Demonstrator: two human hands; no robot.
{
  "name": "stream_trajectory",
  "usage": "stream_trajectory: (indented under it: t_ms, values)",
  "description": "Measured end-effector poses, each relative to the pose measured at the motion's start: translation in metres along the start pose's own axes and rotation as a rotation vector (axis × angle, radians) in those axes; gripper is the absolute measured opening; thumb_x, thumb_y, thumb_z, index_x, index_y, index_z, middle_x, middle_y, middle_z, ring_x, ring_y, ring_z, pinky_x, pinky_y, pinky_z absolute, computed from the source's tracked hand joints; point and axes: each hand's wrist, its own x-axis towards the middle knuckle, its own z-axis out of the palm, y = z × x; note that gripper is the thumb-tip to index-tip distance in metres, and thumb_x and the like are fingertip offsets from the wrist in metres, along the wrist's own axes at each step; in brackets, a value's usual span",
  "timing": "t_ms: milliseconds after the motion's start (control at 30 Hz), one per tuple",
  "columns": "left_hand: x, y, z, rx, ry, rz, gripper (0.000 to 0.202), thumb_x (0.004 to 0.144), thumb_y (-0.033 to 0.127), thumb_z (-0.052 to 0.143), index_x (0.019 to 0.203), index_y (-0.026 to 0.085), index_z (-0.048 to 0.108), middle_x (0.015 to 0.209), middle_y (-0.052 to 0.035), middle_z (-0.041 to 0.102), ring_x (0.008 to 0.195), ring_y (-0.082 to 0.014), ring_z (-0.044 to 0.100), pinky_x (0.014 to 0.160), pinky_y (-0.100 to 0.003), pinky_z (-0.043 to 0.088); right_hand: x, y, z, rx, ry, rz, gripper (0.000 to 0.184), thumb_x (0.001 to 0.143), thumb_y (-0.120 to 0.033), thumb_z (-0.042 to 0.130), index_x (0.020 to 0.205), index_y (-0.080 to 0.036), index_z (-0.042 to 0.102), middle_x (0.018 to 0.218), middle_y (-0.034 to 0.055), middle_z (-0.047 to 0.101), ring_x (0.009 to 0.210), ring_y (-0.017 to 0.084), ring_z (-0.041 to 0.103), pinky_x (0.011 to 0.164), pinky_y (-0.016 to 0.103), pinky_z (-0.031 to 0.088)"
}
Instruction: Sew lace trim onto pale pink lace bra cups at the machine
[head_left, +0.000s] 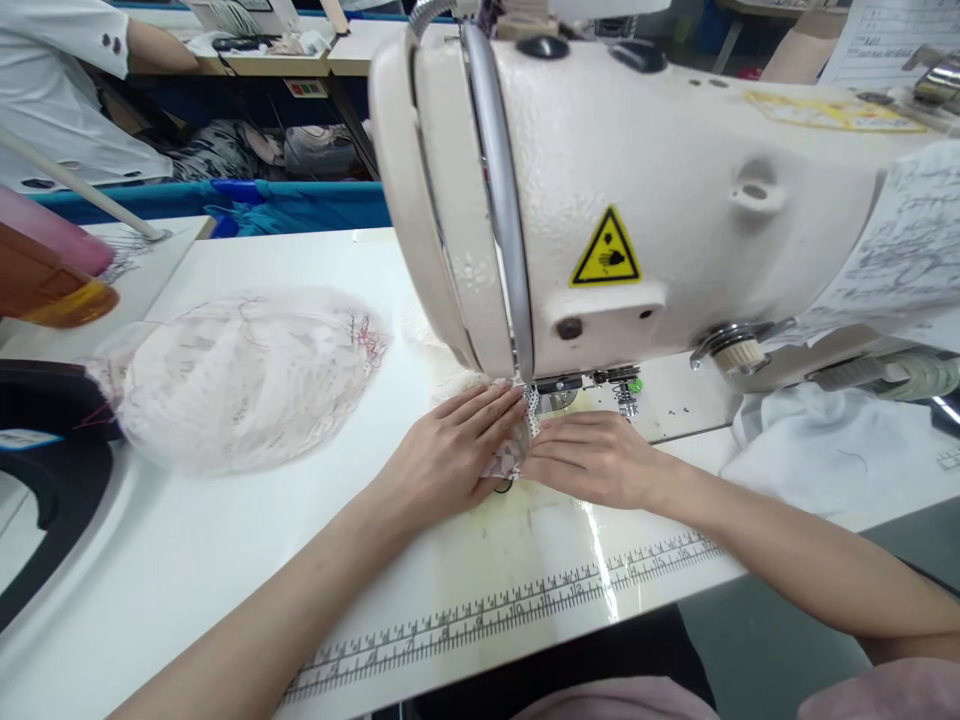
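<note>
A cream sewing machine stands over the white table, its head reaching down just behind my hands. Pale lace fabric with a scalloped edge lies under the machine head. My left hand rests flat on this lace, fingers stretched toward the presser foot area. On the lace's right edge, my right hand has its fingers bent and closed, pinching the fabric close to the needle area. The needle itself is hidden by the machine head and my fingers.
A bundle of pale lace with red threads lies to the left. White cloth is at the right. A printed ruler runs along the front edge. Another person's sleeve shows at upper left, beside a black curved object below.
</note>
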Motion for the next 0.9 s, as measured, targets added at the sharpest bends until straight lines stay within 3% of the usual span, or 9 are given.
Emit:
stream_trajectory:
  t_ms: [200, 400, 533, 733, 900]
  values:
    - [0.002, 0.004, 0.002, 0.024, -0.001, -0.035, 0.052, 0.088, 0.032, 0.048, 0.135, 0.009, 0.051, 0.134, -0.0141, 0.056, 0.126, -0.0285, 0.053, 0.107, -0.046, 0.045, -0.005, 0.002, 0.000, -0.033, -0.047, 0.029, 0.013, 0.087, -0.008, 0.057, 0.086, -0.018, 0.064, 0.077, -0.0047, 0.072, 0.078, 0.009, 0.065, 0.068, 0.021, 0.053]
    - [0.005, 0.009, 0.001, 0.114, 0.017, -0.031, 0.051, 0.091, 0.035, 0.044, 0.128, 0.001, 0.056, 0.131, -0.0184, 0.058, 0.120, -0.0317, 0.058, 0.102, -0.048, 0.049, -0.013, 0.003, -0.001, 0.010, -0.119, 0.114, 0.019, 0.086, -0.005, 0.055, 0.090, -0.020, 0.064, 0.084, -0.0026, 0.072, 0.085, 0.011, 0.065, 0.064, 0.022, 0.049]
    - [0.005, 0.011, 0.001, 0.119, 0.013, -0.046, 0.051, 0.091, 0.035, 0.044, 0.128, 0.002, 0.056, 0.131, -0.0179, 0.058, 0.119, -0.0320, 0.058, 0.101, -0.050, 0.049, -0.014, 0.006, -0.006, 0.001, -0.137, 0.131, 0.021, 0.086, -0.003, 0.053, 0.093, -0.020, 0.063, 0.085, -0.0018, 0.071, 0.089, 0.012, 0.065, 0.064, 0.022, 0.049]
    - [0.005, 0.012, 0.001, 0.104, -0.018, -0.056, 0.052, 0.087, 0.031, 0.046, 0.131, 0.005, 0.054, 0.132, -0.0173, 0.057, 0.123, -0.0317, 0.056, 0.104, -0.049, 0.046, -0.011, 0.013, -0.010, -0.056, -0.136, 0.141, 0.014, 0.090, -0.009, 0.052, 0.088, -0.020, 0.061, 0.075, -0.0045, 0.068, 0.079, 0.009, 0.064, 0.062, 0.022, 0.049]
    - [0.006, 0.013, 0.002, 0.140, -0.035, -0.038, 0.053, 0.089, 0.033, 0.045, 0.131, 0.003, 0.053, 0.134, -0.0189, 0.056, 0.123, -0.0328, 0.055, 0.104, -0.049, 0.046, -0.009, 0.015, -0.014, -0.201, -0.085, 0.136, 0.015, 0.088, -0.008, 0.053, 0.081, -0.020, 0.060, 0.069, -0.0068, 0.064, 0.064, 0.007, 0.056, 0.052, 0.023, 0.040]
